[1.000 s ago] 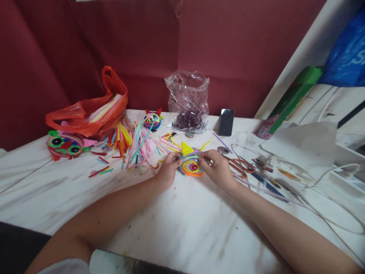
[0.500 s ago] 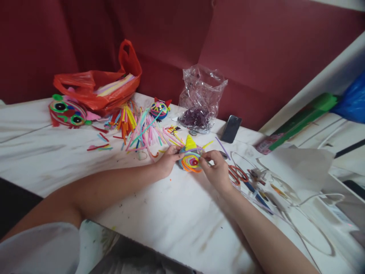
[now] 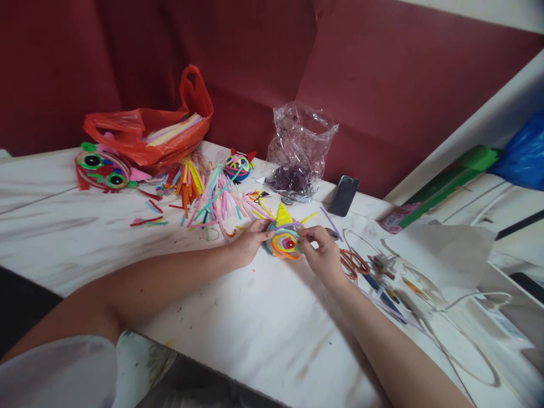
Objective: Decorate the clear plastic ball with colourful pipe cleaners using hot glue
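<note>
A small round craft figure (image 3: 284,242) wound with coloured pipe cleaners is held above the marble-patterned table. It has a yellow cone-shaped horn (image 3: 283,214), a red-centred round eye and orange strips below. My left hand (image 3: 251,241) grips its left side, thumb across the front. At its right edge, my right hand (image 3: 322,249) is closed in a pinch on a pipe cleaner that curves over the eye; the fingertips partly hide its end. Orange-handled scissors (image 3: 353,262) lie right of my right hand.
Behind my hands lie a pile of pipe cleaners (image 3: 223,198), a red plastic bag (image 3: 170,141), two finished-looking figures (image 3: 104,167), a clear bag with dark purple pieces (image 3: 295,175) and a phone (image 3: 343,195). White cables (image 3: 467,351) curl at the right.
My right fingers have shifted slightly at the figure's right edge. My left hand keeps its hold. The whole view has tilted a little.
</note>
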`<state>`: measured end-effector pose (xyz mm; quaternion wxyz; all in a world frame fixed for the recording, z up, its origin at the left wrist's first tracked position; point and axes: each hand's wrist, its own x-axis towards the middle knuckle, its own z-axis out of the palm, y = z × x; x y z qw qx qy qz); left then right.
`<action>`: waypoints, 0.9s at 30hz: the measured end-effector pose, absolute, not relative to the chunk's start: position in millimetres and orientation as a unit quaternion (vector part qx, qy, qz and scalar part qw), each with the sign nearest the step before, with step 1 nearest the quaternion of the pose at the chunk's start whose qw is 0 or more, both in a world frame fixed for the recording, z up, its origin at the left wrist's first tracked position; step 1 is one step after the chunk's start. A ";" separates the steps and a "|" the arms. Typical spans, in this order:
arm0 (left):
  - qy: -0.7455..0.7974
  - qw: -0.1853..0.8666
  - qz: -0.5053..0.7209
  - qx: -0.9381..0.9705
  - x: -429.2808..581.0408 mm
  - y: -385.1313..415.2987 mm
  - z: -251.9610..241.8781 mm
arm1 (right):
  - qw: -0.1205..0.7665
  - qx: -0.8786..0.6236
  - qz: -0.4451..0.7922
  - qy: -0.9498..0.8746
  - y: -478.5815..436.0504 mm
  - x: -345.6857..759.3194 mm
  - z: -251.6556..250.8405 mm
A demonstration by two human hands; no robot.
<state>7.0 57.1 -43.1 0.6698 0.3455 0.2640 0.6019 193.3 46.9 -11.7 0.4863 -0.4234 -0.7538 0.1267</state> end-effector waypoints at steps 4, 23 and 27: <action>0.259 0.673 0.597 0.350 6.3 57.0 -41.7 | 0.465 -0.409 0.173 -0.766 52.6 199.0 -6.9; 0.281 0.644 0.596 0.388 2.2 61.0 -44.1 | 0.444 -0.415 0.224 -0.762 61.8 206.8 -4.6; 0.280 0.655 0.585 0.388 -0.8 66.0 -44.1 | 0.428 -0.399 0.236 -0.776 62.0 207.8 -0.7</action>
